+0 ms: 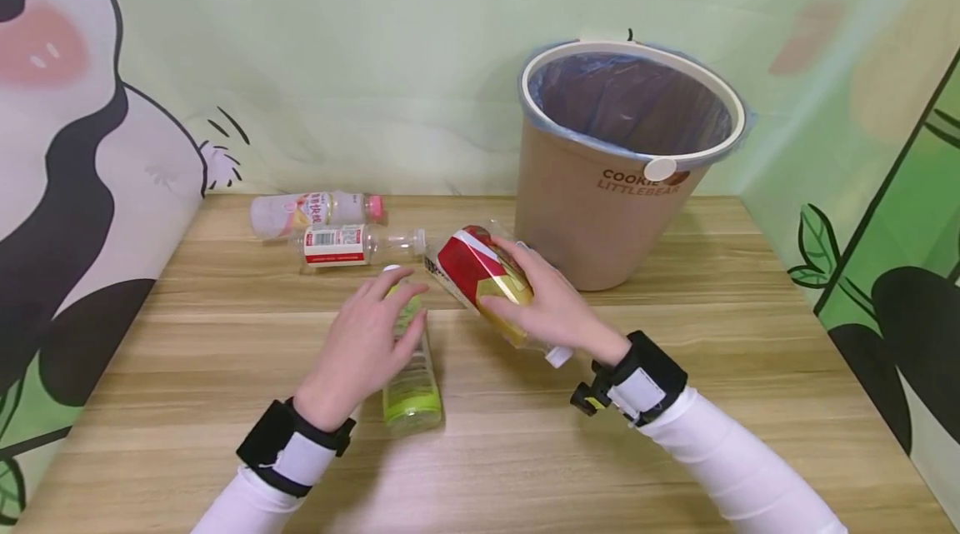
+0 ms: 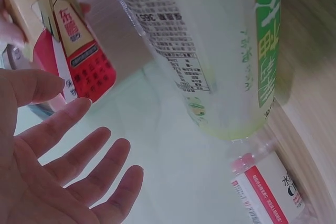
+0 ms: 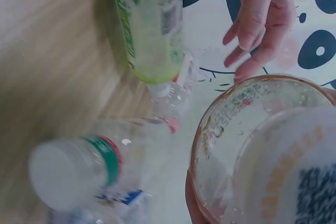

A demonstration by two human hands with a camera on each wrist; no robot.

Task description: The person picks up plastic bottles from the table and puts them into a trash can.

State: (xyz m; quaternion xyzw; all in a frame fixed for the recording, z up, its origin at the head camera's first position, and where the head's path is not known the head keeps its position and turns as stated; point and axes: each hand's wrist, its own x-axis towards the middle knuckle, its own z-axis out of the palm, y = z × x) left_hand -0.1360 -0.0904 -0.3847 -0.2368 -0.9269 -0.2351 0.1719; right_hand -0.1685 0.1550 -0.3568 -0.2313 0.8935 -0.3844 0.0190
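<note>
Your right hand [image 1: 551, 296] is curled round a red-and-gold bottle [image 1: 476, 263], thumb on one side and fingers on the other, in front of the bin [image 1: 577, 201]. Your left hand [image 1: 363, 342] is spread wide with nothing in it, the fingers bent a little and set apart, above the green bottle [image 1: 412, 402] that lies on the desk [image 1: 525, 459]; your wrist views show a gap between the two. Beneath the bottle you hold lies a clear bottle [image 3: 126, 166] with a white cap and a green band at its neck. Near the back, you have a red-and-white-labelled bottle [image 1: 337, 244] on its side, beside a pink-capped bottle [image 1: 281, 213]. On the bottle in your grip you can read 东鹏 in red, and its cap end carries a QR code [image 3: 315, 198]. The green bottle's small print shows 365. The red-and-white label bears a barcode, 水 and a large C, the rest cut off. You can make out 快线 on the pink-capped one. The bin reads COOKIE LITTLEBEAR.
</note>
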